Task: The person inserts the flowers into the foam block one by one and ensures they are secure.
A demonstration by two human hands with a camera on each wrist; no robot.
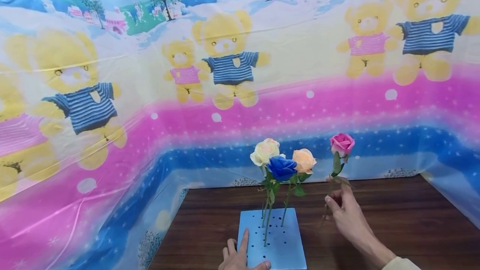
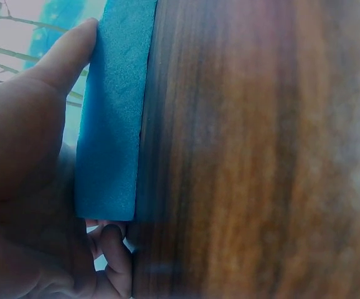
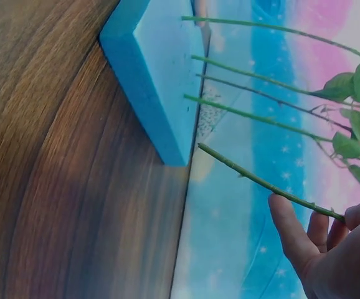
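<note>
My right hand (image 1: 348,211) pinches the stem of a pink rose (image 1: 342,144), held upright to the right of a light blue block with small holes (image 1: 292,253). In the right wrist view, the cut end of the rose's green stem (image 3: 248,175) is free, apart from the block. My left hand (image 1: 240,257) rests on the block's near left corner, index finger stretched along the top and thumb at the front edge. A white rose (image 1: 264,152), a blue rose (image 1: 282,168) and a peach rose (image 1: 303,161) stand in the block, slightly tilted.
The block lies on a dark brown wooden table (image 1: 210,207). Behind and beside the table hangs a cloth (image 1: 292,66) printed with teddy bears, trees and snow. Green leaves (image 3: 354,87) spread from the standing stems.
</note>
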